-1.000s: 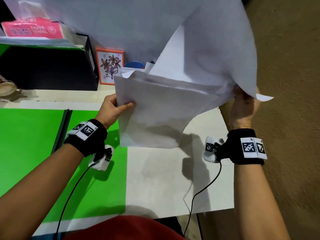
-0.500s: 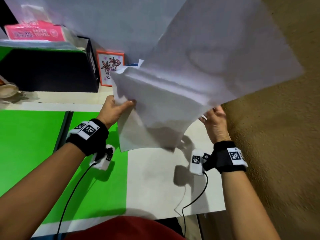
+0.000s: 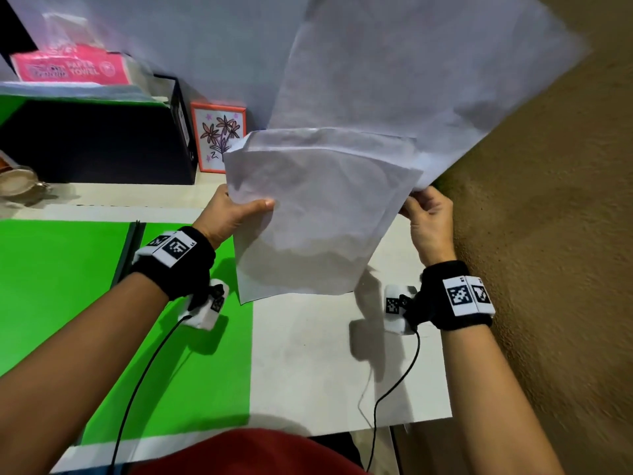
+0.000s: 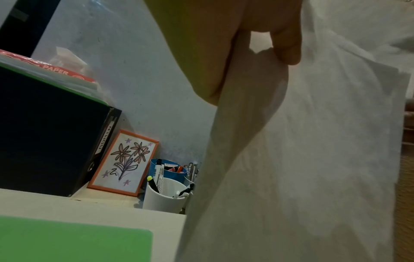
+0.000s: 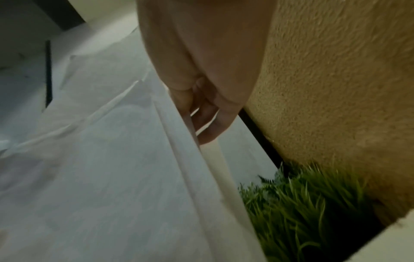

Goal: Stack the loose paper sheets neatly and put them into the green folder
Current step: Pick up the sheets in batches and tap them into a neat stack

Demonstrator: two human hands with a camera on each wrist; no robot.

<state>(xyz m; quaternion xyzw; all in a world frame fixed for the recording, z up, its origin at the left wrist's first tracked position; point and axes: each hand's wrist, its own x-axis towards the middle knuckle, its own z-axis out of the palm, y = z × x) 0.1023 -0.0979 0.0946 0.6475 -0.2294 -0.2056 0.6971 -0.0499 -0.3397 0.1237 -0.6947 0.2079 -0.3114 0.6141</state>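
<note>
Held upright above the bench's (image 3: 342,371) right half, the paper sheets (image 3: 315,217) are pinched by the left hand (image 3: 229,214) and right hand (image 3: 428,217) at opposite edges, likely to square them before the open green folder (image 3: 68,286) at the left edge takes them.

home office desk: black lever-arch binder labelled "admin" (image 4: 56,134), white cup w/ pens & markers (image 4: 164,196), blue pen pot (image 4: 170,171), orange-framed flower drawing (image 3: 219,137), pink paper-towel pack (image 3: 72,66).
</note>
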